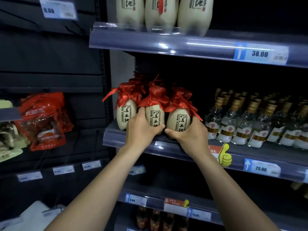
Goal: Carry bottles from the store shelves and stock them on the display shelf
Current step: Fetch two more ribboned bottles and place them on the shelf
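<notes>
Fingers (pixel 141 114) of both hands wrap two cream bottles (pixel 179 120) at the shelf (pixel 166 147) edge; rounded glaze could slip, toppling the nine o'clock neighbour (pixel 124 115).

Each hand grips a cream, red-capped bottle on the middle shelf (pixel 166 148) — left hand (pixel 141 130) on the centre bottle (pixel 155 118), right hand (pixel 190 135) on the right bottle (pixel 179 120).

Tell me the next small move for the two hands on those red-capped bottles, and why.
Probably lift both straight up and draw them back over the shelf lip. The left hand wraps the middle cream bottle, the right hand the right cream bottle; both bottles appear to stand on the shelf behind its raised front edge.
</notes>
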Tool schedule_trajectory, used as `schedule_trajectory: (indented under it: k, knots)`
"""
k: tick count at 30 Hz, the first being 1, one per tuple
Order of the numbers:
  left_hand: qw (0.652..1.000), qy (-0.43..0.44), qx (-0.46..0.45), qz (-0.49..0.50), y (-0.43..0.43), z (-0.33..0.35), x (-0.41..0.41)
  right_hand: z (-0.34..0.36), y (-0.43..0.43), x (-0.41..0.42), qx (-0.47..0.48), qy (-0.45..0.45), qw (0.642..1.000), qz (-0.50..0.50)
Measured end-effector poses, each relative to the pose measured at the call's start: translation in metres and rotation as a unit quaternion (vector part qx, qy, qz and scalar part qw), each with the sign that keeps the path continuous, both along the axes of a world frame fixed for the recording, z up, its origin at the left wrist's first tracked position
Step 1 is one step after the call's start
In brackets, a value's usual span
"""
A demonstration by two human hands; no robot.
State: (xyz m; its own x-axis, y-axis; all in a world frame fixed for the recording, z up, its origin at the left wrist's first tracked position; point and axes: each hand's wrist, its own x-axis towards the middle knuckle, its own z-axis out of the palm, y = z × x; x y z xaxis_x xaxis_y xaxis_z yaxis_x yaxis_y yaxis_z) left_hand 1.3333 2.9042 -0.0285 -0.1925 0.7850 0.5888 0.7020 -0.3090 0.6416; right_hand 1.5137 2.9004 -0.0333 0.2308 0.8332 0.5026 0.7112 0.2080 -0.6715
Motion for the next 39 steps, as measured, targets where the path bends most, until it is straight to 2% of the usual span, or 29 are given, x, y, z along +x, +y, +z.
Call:
schedule_trajectory:
  k: [7, 13, 19, 22, 25, 28, 30, 35, 39]
  knots:
    - [0.999, -0.003, 0.039, -0.023, -0.006, -0.008, -0.003, 0.006, -0.001, 0.014, -0.041, 0.027, 0.996, 0.070]
    - [0.996, -0.032, 0.064, -0.050, -0.003, -0.009, -0.008, 0.002, 0.000, 0.008, -0.021, 0.024, 0.997, 0.063]
    - [0.997, -0.012, 0.068, -0.047, -0.002, -0.017, -0.005, 0.001, 0.001, 0.004, -0.004, 0.017, 0.998, 0.054]
    - [0.991, -0.016, 0.124, -0.041, -0.007, -0.022, -0.012, 0.000, 0.001, 0.004, -0.006, 0.013, 0.999, 0.050]
    - [0.981, -0.071, 0.178, 0.023, -0.009, -0.030, -0.035, 0.000, 0.002, 0.004, -0.010, 0.015, 0.999, 0.051]
    - [0.989, -0.130, 0.063, 0.044, -0.003, -0.033, -0.061, 0.001, 0.001, 0.003, -0.011, 0.018, 0.999, 0.048]
    - [0.993, -0.114, -0.008, 0.009, 0.002, -0.033, -0.071, 0.002, 0.000, 0.001, -0.011, 0.025, 0.999, 0.041]
    - [0.996, -0.044, -0.061, 0.042, 0.000, -0.028, -0.063, 0.004, -0.001, -0.007, -0.015, 0.021, 0.999, 0.038]
    - [0.995, -0.036, -0.073, 0.057, -0.002, -0.025, -0.056, 0.007, -0.001, -0.011, -0.024, 0.016, 0.999, 0.044]
